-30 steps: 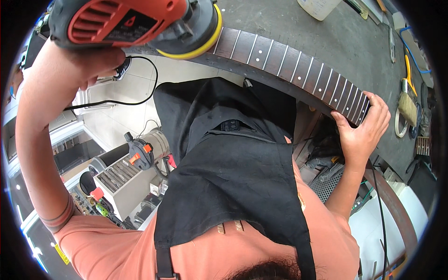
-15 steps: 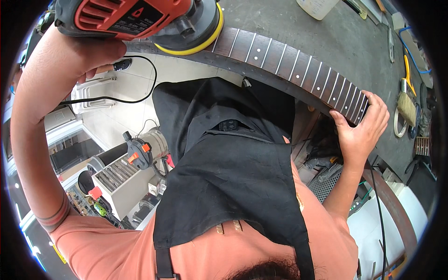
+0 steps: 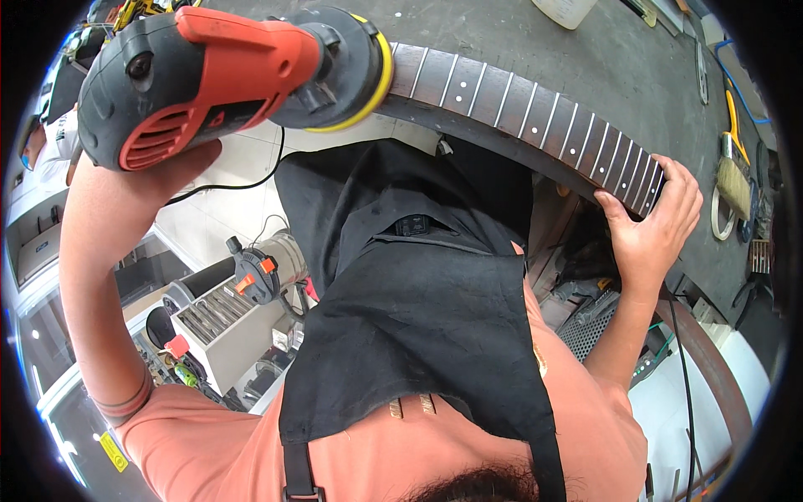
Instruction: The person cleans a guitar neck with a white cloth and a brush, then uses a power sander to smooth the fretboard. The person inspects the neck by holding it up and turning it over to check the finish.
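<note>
Guitar fretboard lies face up along the near edge of the grey tabletop, its metal frets and pale dots showing, its far-left stretch hidden behind a red and black power sander. From where I stand, the person's left hand has the sander gripped from below, though most of those fingers are out of sight behind the casing. The round pad, edged in yellow, sits tilted at the left of the visible frets; I can't tell whether it touches the wood, or whether it is spinning.

Over at the right end, the right hand has a closed grip on the fretboard, thumb against the near side and fingers over the tip, apparently steadying it.

I'd judge the step in hand to be sanding or buffing the fretted face. To my eye, the next move calls for a flatter pad, even pressure over the frets, and the right hand holding firm well away from the disc. The black cord hangs below the left wrist and needs to stay clear of the pad.
</note>
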Motion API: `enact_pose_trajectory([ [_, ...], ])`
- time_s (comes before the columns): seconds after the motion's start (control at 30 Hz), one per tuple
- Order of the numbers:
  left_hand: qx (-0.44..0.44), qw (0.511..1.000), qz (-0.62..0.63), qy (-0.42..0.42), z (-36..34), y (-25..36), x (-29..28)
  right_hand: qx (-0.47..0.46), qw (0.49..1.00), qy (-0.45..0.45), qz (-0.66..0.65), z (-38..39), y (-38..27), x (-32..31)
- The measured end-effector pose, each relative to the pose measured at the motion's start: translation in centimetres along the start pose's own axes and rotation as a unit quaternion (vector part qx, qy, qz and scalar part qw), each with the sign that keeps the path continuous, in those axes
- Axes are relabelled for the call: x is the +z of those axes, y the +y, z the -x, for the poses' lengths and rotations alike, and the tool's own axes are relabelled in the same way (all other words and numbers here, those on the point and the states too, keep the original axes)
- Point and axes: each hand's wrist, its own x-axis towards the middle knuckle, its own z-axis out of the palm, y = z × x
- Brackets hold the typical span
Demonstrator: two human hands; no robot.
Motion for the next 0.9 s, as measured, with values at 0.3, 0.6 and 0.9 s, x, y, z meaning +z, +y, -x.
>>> enact_pose_trajectory([
  [0.3,0.09,0.994,-0.057,0.028,2.6,-1.1,0.3,-0.011,1.0,0.006,-0.005,-0.2,0.2,0.2],
  [0.6,0.12,0.992,-0.038,0.0,2.0,0.1,0.1,-0.012,1.0,0.014,-0.012,-0.1,0.3,0.2],
  [0.9,0.103,0.994,-0.039,0.016,0.6,1.4,-0.3,-0.015,1.0,0.022,-0.016,-0.2,0.2,0.2],
])
